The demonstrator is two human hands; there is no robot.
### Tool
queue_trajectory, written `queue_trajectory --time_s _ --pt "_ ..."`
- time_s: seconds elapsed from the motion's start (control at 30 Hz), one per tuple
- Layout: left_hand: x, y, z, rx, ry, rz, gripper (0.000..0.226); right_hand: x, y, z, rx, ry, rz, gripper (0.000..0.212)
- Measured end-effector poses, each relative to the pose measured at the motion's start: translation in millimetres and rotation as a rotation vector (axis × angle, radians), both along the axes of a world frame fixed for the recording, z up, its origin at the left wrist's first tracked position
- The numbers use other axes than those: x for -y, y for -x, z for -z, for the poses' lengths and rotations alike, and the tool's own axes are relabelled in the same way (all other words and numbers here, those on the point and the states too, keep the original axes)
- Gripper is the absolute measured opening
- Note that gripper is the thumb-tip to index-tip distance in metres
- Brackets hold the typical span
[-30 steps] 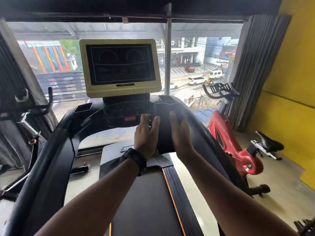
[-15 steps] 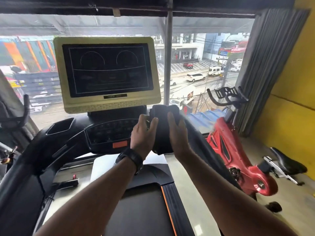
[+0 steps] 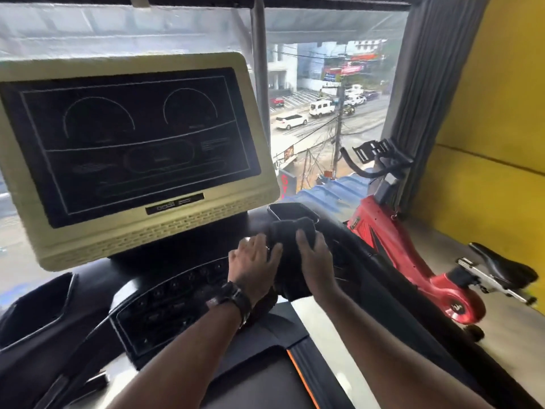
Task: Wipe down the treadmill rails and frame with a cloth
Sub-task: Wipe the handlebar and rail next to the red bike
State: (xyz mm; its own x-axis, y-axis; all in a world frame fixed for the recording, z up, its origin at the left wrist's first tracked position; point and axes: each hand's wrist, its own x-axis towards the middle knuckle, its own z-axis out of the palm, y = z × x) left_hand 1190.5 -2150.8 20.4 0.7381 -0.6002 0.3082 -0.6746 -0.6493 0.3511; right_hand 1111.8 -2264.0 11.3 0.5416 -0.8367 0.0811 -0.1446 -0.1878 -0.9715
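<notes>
A dark cloth [image 3: 290,235] lies bunched over the right end of the black treadmill console, just below its right cup holder [image 3: 292,212]. My left hand [image 3: 253,262] grips the cloth's left side, with a dark watch on the wrist. On the cloth's right side my right hand [image 3: 315,261] curls its fingers over the fabric. The cloth's lower part hangs between my wrists. The right rail [image 3: 392,299] runs down from the console under my right forearm. Left of my hands is the button panel [image 3: 165,302].
A cream-framed screen [image 3: 132,149] stands above the console, close to my hands. A left cup holder [image 3: 38,308] is at the far left, and the belt [image 3: 265,388] lies below. A red spin bike [image 3: 413,261] stands right of the rail, by a grey curtain [image 3: 427,84] and yellow wall [image 3: 495,143].
I have moved closer to the console. Both hands have carried the cloth forward and up onto the console's right end near the cup holder.
</notes>
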Motion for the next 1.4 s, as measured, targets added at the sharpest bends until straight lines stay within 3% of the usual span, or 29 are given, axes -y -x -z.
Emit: queue_trajectory --time_s 0.13,0.3,0.5,0.67,0.7,0.83,0.93,1.03,1.23,1.4 --pt "2.6 -22.1 21.4 0.053 -0.182 0.104 0.048 7.2 -16.3 32.6 -0.173 0.053 0.064 0.041" --pt "8.7 -42.0 40.4 0.144 -0.364 0.142 0.078 17.1 -38.1 56.8 -0.282 0.092 0.042 0.045" --pt "13.6 -64.4 50.4 0.11 -0.431 0.117 0.063 35.9 -70.3 73.8 -0.357 0.143 0.044 0.05" --pt "19.5 -79.4 44.7 0.214 -0.489 0.178 0.071 26.0 -81.8 90.2 -0.15 0.488 0.259 0.029" --pt "19.7 -84.0 43.9 0.218 -0.498 0.2 0.07 19.9 -81.3 92.3 -0.154 0.522 0.233 0.027" --pt "18.7 -101.3 45.2 0.166 -0.521 0.292 0.071 3.7 -76.3 105.6 -0.349 0.66 0.062 0.061" --pt "25.2 -109.6 44.4 0.135 -0.529 0.323 0.07 29.4 -79.9 100.9 -0.428 0.789 -0.064 0.064" --pt "31.5 -117.0 46.0 0.058 -0.514 0.343 0.077 43.5 -88.6 87.9 -0.511 0.719 -0.171 0.054" --pt "29.7 -120.3 48.3 0.061 -0.452 0.369 0.075 29.5 -76.2 99.1 -0.534 0.836 -0.042 0.043" --pt "31.3 -119.5 42.4 -0.004 -0.487 0.321 0.094 62.5 -105.9 69.2 -0.623 0.558 -0.245 0.041"
